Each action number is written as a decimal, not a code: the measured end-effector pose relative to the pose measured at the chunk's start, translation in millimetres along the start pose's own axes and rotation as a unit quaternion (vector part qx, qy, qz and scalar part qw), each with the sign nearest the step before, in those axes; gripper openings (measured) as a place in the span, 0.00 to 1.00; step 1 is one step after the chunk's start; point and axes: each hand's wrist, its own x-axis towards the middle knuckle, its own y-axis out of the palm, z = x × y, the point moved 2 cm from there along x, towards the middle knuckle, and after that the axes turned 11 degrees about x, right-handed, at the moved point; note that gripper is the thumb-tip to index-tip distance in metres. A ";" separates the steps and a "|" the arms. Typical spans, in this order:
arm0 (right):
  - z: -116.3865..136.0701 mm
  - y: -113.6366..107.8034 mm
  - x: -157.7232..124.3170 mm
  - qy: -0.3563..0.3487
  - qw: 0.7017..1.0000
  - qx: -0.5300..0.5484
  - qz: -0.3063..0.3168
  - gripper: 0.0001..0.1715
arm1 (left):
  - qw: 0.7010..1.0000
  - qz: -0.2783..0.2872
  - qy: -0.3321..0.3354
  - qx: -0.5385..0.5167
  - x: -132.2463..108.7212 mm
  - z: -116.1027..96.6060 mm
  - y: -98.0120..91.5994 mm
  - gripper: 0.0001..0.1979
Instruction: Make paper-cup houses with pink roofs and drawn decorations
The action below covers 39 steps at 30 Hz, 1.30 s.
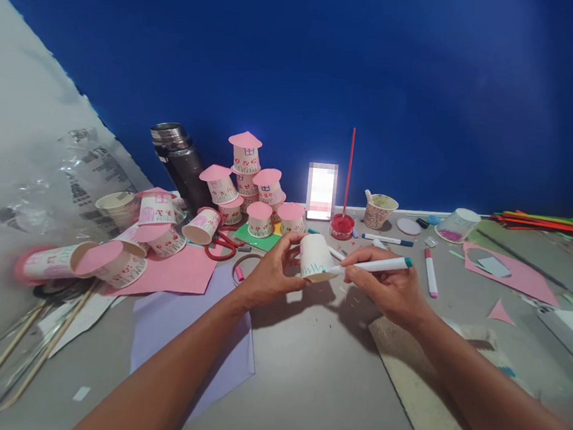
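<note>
My left hand holds a white paper cup upside down, fingers around its left side. Green zigzag strokes run along the cup's lower part near the rim. In my right hand is a white marker with a green end, gripped like a pen. Its green tip touches the cup's surface at the end of the strokes. Behind and left of the cup stand several decorated paper cups with pink cone roofs, some stacked. More such cups lie on the left.
A dark flask, red-handled scissors and purple paper are on the left. A lit phone leans against the blue wall. On the right lie a pink marker, a blue marker, pink paper and pipe cleaners.
</note>
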 end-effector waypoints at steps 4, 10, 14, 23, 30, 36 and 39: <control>1.5 -0.6 0.9 -0.017 1.000 -0.013 -0.016 0.09 | 1.000 0.000 -0.004 -0.021 -0.1 -5.0 2.4 0.39; 2.4 -1.8 2.5 -0.003 1.000 0.004 0.008 0.10 | 0.998 0.008 -0.019 -0.054 -0.9 -6.8 4.8 0.39; 4.0 -2.4 3.1 -0.004 1.000 0.007 -0.006 0.09 | 0.998 0.004 -0.015 -0.062 -0.1 -5.8 5.8 0.40; 2.5 -5.0 4.0 0.003 0.999 0.030 -0.018 0.09 | 0.994 0.001 -0.029 -0.105 -0.1 0.1 8.6 0.40; -0.8 -6.3 2.9 0.006 0.998 0.055 0.010 0.10 | 0.990 0.003 -0.046 -0.131 -0.6 0.0 11.1 0.40; -1.0 -7.3 3.6 0.006 0.998 0.056 0.016 0.10 | 0.987 0.000 -0.057 -0.148 -1.9 2.2 11.6 0.40; -0.9 -8.0 3.8 0.008 0.998 0.060 -0.003 0.09 | 0.986 0.002 -0.065 -0.156 -3.0 1.3 12.5 0.41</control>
